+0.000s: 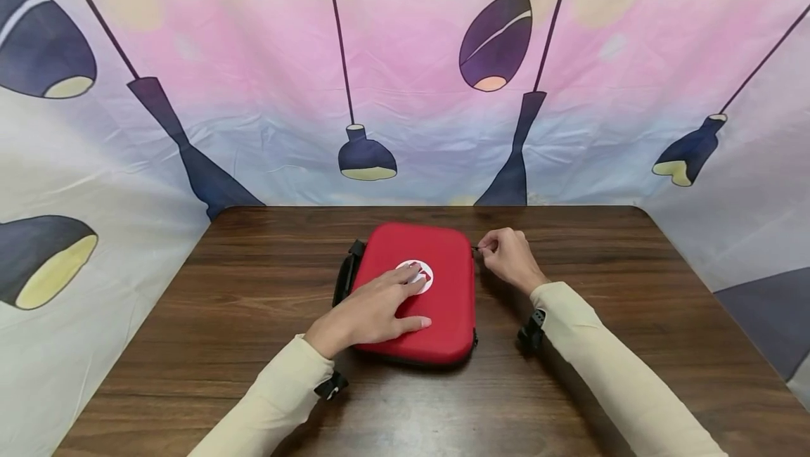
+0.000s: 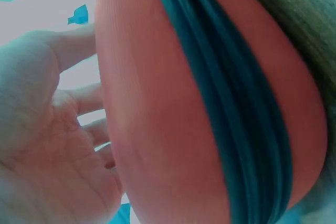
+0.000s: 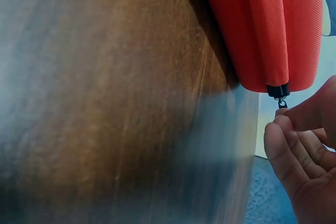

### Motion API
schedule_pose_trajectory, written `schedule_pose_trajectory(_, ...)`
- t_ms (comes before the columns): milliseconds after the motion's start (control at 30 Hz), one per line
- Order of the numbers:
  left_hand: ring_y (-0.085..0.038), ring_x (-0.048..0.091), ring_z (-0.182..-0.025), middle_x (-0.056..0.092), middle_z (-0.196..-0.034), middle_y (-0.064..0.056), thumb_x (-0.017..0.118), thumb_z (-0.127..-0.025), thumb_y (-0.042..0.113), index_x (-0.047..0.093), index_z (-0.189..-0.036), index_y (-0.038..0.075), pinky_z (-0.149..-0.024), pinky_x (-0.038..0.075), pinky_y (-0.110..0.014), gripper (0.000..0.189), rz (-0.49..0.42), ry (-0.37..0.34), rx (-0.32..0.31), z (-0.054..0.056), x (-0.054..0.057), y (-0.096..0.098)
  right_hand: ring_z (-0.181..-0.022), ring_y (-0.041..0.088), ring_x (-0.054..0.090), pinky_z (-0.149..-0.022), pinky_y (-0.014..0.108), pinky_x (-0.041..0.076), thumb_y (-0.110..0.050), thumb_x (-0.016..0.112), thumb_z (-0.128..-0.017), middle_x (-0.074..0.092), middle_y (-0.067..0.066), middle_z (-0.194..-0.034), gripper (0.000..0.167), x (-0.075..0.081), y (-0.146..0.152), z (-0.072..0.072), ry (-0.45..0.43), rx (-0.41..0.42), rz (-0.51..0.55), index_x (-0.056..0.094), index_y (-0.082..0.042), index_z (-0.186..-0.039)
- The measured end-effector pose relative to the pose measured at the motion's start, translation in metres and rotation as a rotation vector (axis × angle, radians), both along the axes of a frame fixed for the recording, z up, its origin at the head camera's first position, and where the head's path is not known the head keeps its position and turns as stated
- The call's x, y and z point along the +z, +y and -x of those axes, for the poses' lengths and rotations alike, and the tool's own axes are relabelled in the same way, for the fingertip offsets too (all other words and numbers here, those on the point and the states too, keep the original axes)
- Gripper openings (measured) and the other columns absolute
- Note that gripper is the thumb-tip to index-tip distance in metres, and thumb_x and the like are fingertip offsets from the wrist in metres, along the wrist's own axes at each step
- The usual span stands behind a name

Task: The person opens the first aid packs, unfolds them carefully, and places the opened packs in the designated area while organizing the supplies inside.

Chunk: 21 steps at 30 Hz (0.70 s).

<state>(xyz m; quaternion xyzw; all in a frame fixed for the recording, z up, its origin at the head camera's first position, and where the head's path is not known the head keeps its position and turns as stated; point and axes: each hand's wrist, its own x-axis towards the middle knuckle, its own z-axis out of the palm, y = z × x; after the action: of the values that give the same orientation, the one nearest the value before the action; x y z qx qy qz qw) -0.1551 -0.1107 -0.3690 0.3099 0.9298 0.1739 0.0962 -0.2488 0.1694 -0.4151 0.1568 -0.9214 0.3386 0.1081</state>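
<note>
A red zippered case with a round white emblem lies flat on the wooden table. My left hand rests on its lid with fingers spread, the fingertips over the emblem. In the left wrist view that hand lies against the red lid, beside the dark zipper band. At the case's far right corner, my right hand pinches a small black zipper pull between thumb and forefinger. The right wrist view shows the pull hanging from the black end of the seam, the fingertips closed on it.
A black carry handle sticks out from the case's left side. The brown wooden table reaches back to a cloth backdrop printed with lamps. Black straps with small devices sit at both wrists.
</note>
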Motion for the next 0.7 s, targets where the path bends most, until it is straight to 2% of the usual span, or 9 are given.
schedule_pose_trajectory(133, -0.026, 0.026, -0.151, 0.031, -0.164, -0.007, 0.07, -0.093, 0.048, 0.045, -0.154, 0.01, -0.119, 0.032, -0.044, 0.076, -0.025, -0.039, 0.01, -0.001, -0.001, 0.002, -0.069, 0.02, 0.067, -0.064, 0.037, 0.056, 0.002, 0.066, -0.088, 0.073, 0.008, -0.078, 0.012, -0.001, -0.001, 0.005, -0.001, -0.008, 0.003, 0.078, 0.001, -0.09)
schedule_pose_trajectory(467, -0.028, 0.023, -0.152, 0.028, -0.165, -0.008, 0.067, -0.094, 0.051, 0.041, -0.156, 0.01, -0.119, 0.03, -0.045, 0.078, -0.001, -0.019, 0.048, 0.004, -0.005, 0.014, -0.075, 0.025, 0.069, -0.069, 0.041, 0.056, 0.003, 0.063, -0.089, 0.075, 0.011, -0.082, 0.016, 0.0, -0.002, 0.011, 0.007, -0.042, 0.012, 0.078, 0.001, -0.09)
schedule_pose_trajectory(700, -0.029, 0.022, -0.153, 0.028, -0.165, -0.009, 0.067, -0.095, 0.05, 0.041, -0.156, 0.01, -0.12, 0.03, -0.044, 0.078, 0.01, -0.025, 0.045, 0.009, -0.005, 0.017, -0.073, 0.024, 0.068, -0.068, 0.04, 0.055, 0.003, 0.061, -0.088, 0.075, 0.012, -0.082, 0.018, -0.001, 0.0, 0.01, 0.008, -0.042, -0.006, 0.079, 0.001, -0.09)
